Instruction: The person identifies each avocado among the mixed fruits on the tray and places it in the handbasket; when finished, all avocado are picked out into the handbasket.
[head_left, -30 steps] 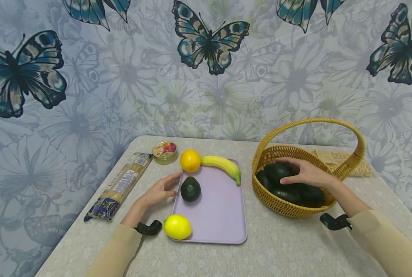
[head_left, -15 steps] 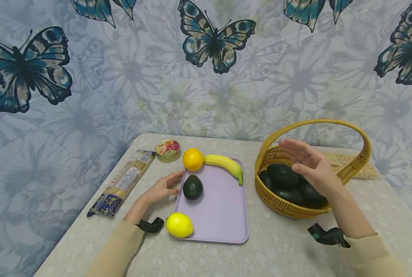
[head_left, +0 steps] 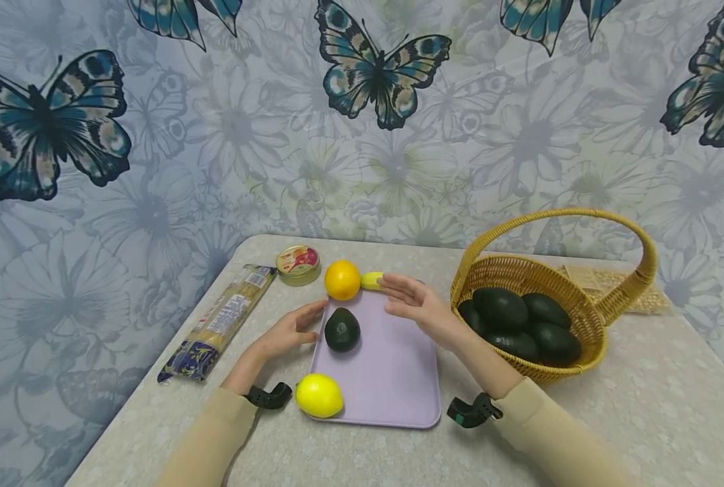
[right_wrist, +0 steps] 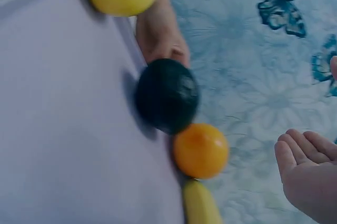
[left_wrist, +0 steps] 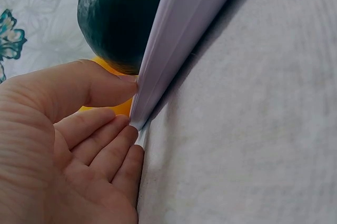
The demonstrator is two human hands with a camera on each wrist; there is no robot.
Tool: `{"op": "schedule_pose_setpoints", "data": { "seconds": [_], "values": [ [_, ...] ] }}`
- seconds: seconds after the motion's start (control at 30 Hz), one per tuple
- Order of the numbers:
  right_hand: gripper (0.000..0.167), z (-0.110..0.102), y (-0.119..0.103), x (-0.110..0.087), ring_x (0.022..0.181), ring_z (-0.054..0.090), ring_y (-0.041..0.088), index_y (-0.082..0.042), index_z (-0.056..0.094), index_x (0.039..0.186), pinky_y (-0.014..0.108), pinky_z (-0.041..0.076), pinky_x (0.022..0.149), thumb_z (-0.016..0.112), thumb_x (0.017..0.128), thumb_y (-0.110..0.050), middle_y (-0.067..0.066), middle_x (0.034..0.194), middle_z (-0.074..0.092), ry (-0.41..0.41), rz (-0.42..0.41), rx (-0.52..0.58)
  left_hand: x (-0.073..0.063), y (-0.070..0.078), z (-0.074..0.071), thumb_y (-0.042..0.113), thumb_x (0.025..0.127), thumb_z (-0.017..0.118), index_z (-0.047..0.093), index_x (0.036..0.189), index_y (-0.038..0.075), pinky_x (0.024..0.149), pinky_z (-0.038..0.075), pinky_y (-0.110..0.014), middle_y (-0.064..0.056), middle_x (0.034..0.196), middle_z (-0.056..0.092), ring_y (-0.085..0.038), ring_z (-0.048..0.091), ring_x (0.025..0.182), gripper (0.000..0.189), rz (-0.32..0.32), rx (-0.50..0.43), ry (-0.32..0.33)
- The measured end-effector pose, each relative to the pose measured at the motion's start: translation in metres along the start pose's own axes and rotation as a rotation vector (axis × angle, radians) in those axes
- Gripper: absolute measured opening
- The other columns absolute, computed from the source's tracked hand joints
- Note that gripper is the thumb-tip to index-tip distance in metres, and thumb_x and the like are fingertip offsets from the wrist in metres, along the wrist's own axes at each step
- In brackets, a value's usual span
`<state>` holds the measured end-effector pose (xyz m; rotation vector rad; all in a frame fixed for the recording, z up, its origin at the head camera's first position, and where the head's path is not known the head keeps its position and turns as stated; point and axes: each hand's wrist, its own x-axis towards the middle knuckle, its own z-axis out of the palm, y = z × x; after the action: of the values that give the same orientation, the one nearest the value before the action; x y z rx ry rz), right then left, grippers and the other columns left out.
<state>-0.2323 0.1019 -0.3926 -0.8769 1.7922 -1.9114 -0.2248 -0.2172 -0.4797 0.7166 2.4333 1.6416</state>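
Note:
On the left side of a lilac tray (head_left: 392, 379), my left hand (head_left: 285, 333) rests its fingertips and thumb tip against the rim. The left wrist view shows its thumb (left_wrist: 100, 83) and fairly straight fingers at that edge. A dark green avocado (head_left: 342, 330) sits on the tray just beside this hand. My right hand (head_left: 423, 310) hovers over the tray's upper right with fingers extended and nothing held. It hides most of a banana (head_left: 371, 281). An orange (head_left: 342, 280) sits at the top left corner, and a yellow lemon (head_left: 319, 396) at the bottom left corner.
A wicker basket (head_left: 535, 374) with a tall handle stands right of the tray, holding several dark avocados (head_left: 500, 309). A woven mat (head_left: 632, 297) lies behind it. On the left are a pasta packet (head_left: 218, 325) and a round tin (head_left: 299, 265).
My right hand has let go of an avocado in the basket, risen, and moved left over the tray, empty. My left hand stays at the tray's edge.

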Motion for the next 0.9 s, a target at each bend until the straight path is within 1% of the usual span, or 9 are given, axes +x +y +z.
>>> {"op": "schedule_pose_setpoints", "data": {
  "seconds": [0.07, 0.17, 0.27, 0.37, 0.53, 0.63, 0.77, 0.9],
  "values": [
    [0.071, 0.008, 0.012, 0.011, 0.132, 0.037, 0.025, -0.003, 0.034, 0.144, 0.033, 0.038, 0.103, 0.07, 0.086, -0.024, 0.016, 0.146, 0.037, -0.003, 0.048, -0.053, 0.0, 0.0, 0.0, -0.008, 0.085, 0.059, 0.026, 0.145, -0.007, 0.111, 0.019, -0.05, -0.023, 0.15, 0.025, -0.038, 0.022, 0.137, 0.068, -0.01, 0.003, 0.0],
    [0.071, 0.018, 0.027, 0.023, 0.131, 0.04, 0.025, 0.0, 0.037, 0.142, 0.035, 0.038, 0.103, 0.071, 0.085, -0.024, 0.016, 0.144, 0.04, -0.006, 0.098, -0.127, 0.0, -0.001, 0.001, -0.007, 0.085, 0.059, 0.026, 0.145, -0.006, 0.111, 0.019, -0.049, -0.022, 0.15, 0.026, -0.037, 0.023, 0.137, 0.068, -0.024, 0.005, 0.004],
    [0.071, 0.026, 0.037, 0.031, 0.129, 0.042, 0.026, 0.002, 0.039, 0.141, 0.037, 0.037, 0.105, 0.072, 0.083, -0.024, 0.014, 0.141, 0.044, -0.009, 0.147, -0.199, 0.001, -0.002, 0.001, -0.006, 0.085, 0.059, 0.027, 0.145, -0.005, 0.111, 0.019, -0.049, -0.021, 0.15, 0.026, -0.037, 0.023, 0.137, 0.068, -0.029, 0.015, 0.008],
    [0.071, 0.032, 0.044, 0.035, 0.127, 0.044, 0.025, 0.001, 0.041, 0.14, 0.038, 0.036, 0.105, 0.073, 0.083, -0.026, 0.012, 0.139, 0.047, -0.003, 0.186, -0.264, 0.001, -0.002, 0.0, -0.006, 0.085, 0.059, 0.028, 0.145, -0.004, 0.111, 0.019, -0.048, -0.02, 0.15, 0.027, -0.036, 0.023, 0.138, 0.068, -0.035, 0.016, 0.011],
    [0.07, 0.04, 0.052, 0.04, 0.126, 0.045, 0.028, 0.003, 0.043, 0.138, 0.039, 0.036, 0.105, 0.073, 0.082, -0.028, 0.015, 0.138, 0.047, 0.005, 0.194, -0.316, 0.001, -0.001, 0.0, -0.005, 0.086, 0.059, 0.028, 0.145, -0.004, 0.111, 0.019, -0.05, -0.02, 0.15, 0.027, -0.037, 0.023, 0.137, 0.067, -0.033, 0.028, 0.009],
    [0.074, 0.043, 0.056, 0.042, 0.126, 0.046, 0.028, 0.003, 0.043, 0.137, 0.037, 0.038, 0.103, 0.074, 0.081, -0.033, 0.015, 0.137, 0.048, 0.001, 0.191, -0.367, 0.001, -0.001, 0.0, -0.005, 0.086, 0.059, 0.027, 0.145, -0.005, 0.111, 0.018, -0.051, -0.022, 0.15, 0.026, -0.038, 0.022, 0.137, 0.068, -0.024, 0.027, 0.001],
    [0.078, 0.046, 0.06, 0.046, 0.124, 0.047, 0.025, 0.0, 0.044, 0.138, 0.036, 0.04, 0.102, 0.075, 0.078, -0.04, 0.013, 0.137, 0.048, -0.008, 0.194, -0.427, 0.001, 0.0, 0.0, -0.007, 0.086, 0.059, 0.026, 0.145, -0.005, 0.111, 0.018, -0.05, -0.021, 0.151, 0.025, -0.037, 0.021, 0.138, 0.068, -0.031, 0.016, 0.0],
    [0.078, 0.049, 0.063, 0.048, 0.119, 0.051, 0.021, -0.006, 0.044, 0.139, 0.037, 0.041, 0.1, 0.076, 0.077, -0.04, 0.008, 0.135, 0.05, -0.007, 0.204, -0.466, 0.0, 0.0, 0.0, -0.006, 0.085, 0.059, 0.027, 0.146, -0.004, 0.111, 0.019, -0.05, -0.02, 0.151, 0.026, -0.036, 0.022, 0.138, 0.068, -0.05, 0.021, 0.008]
  ]
}}
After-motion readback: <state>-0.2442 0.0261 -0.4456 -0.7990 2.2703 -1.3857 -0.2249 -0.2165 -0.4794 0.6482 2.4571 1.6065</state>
